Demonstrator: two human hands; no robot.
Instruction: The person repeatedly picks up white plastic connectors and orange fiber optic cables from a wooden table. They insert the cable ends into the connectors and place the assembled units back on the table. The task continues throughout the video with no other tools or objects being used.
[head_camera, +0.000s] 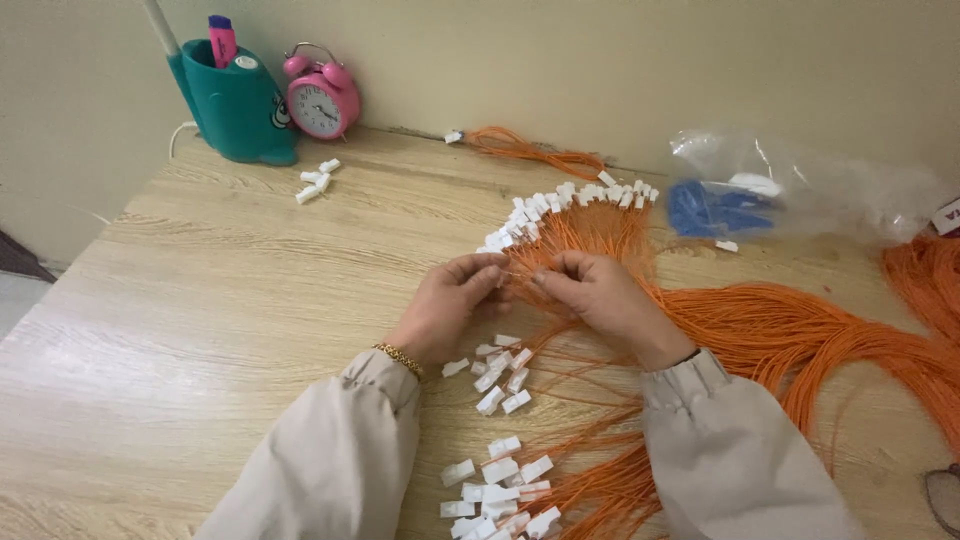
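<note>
Both hands, left hand (452, 300) and right hand (600, 295), pinch one thin orange wire (520, 283) mid-table, at 6 o'clock below the fanned white connectors (560, 200); it looks light, limp, best gripped near its stiff plastic tip.

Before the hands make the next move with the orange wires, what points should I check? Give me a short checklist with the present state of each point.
1. Left hand and right hand meet over the fanned orange wires: ok.
2. A wire end is pinched between the fingertips: cannot tell, the fingers hide it.
3. Loose white connectors lie close, just below the hands: ok.
4. Finished ends with white connectors form a tidy arc above the hands: ok.
5. Long orange bundle runs free to the right, not over the hands: ok.
6. Plastic bag with blue parts stays apart from the hands: ok.
</note>
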